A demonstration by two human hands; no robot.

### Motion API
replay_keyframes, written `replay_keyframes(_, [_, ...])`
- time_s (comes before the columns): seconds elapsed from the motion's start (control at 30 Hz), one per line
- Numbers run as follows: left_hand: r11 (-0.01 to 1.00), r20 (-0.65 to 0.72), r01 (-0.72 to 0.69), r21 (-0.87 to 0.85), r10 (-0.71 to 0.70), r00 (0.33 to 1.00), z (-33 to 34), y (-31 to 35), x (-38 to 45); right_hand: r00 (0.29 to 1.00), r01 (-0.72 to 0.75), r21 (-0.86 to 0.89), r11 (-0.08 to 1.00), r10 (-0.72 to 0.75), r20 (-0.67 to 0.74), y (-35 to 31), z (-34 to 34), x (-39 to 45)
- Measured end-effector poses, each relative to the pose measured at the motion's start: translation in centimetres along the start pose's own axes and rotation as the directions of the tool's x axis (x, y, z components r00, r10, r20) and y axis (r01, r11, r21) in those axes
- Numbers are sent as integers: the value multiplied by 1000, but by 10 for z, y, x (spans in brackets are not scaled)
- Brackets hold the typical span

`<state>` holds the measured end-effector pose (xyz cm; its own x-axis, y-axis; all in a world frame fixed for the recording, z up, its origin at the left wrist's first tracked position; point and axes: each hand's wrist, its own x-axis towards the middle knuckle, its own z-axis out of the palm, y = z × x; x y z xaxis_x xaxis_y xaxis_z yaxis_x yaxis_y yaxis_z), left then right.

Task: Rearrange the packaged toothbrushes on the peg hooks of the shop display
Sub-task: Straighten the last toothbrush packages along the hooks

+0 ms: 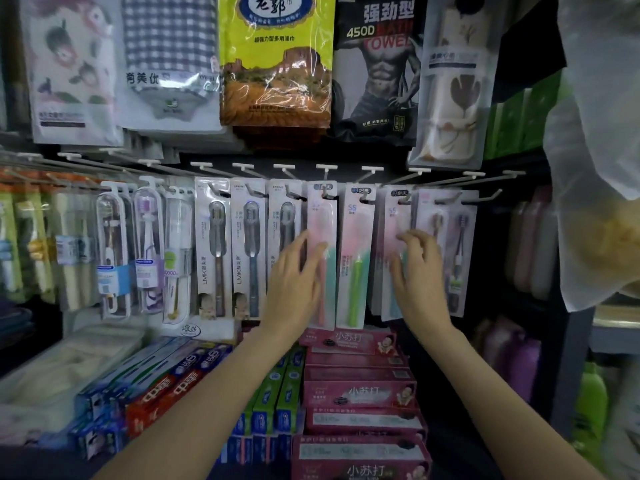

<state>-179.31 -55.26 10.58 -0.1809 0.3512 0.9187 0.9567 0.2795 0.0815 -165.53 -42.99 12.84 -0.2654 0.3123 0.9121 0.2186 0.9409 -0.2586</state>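
Note:
A row of packaged toothbrushes hangs from peg hooks [325,171] across the middle of the display. My left hand [294,275] reaches up to a pink-and-teal pack [325,216], its fingers spread and touching the pack's left edge and front. My right hand [419,268] is at a pale pink pack [394,216] two hooks to the right, fingers bent over its front; whether they pinch it I cannot tell. Between the hands hangs a pack with a green toothbrush [356,271]. Dark-handled LMK packs [213,247] hang to the left.
Bagged towels [277,60] hang on the row above. Boxed toothpaste lies stacked below: pink boxes [360,393], green boxes [277,400], red and blue boxes [162,386]. A translucent plastic bag [595,168] hangs at the right. Bottles [530,244] stand on the right shelves.

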Motion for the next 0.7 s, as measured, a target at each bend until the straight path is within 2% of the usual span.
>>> replay_keyframes(0.07, [982,49,155,-108,-150,987,6,-3,-18,995,-70,54,996,66,80,-4,13,-13])
replay_keyframes(0.17, [917,83,326,-231,-315,945,17,-1,-31,956,-270,177,946,242,167,-12,31,-31])
replay_keyframes(0.23, [833,113,447,-326,-435,893,22,3,-34,908,-408,254,877,361,211,-18,40,-40])
replay_keyframes(0.33, [689,214,611,-390,-578,788,23,10,-35,824,-556,249,793,487,289,-22,47,-46])
replay_keyframes(0.43, [641,248,661,-392,-618,746,24,10,-37,765,-631,238,738,544,345,-22,49,-47])
replay_keyframes(0.7, [671,231,686,-280,-647,727,27,1,-36,710,-670,190,717,545,447,-21,51,-45])
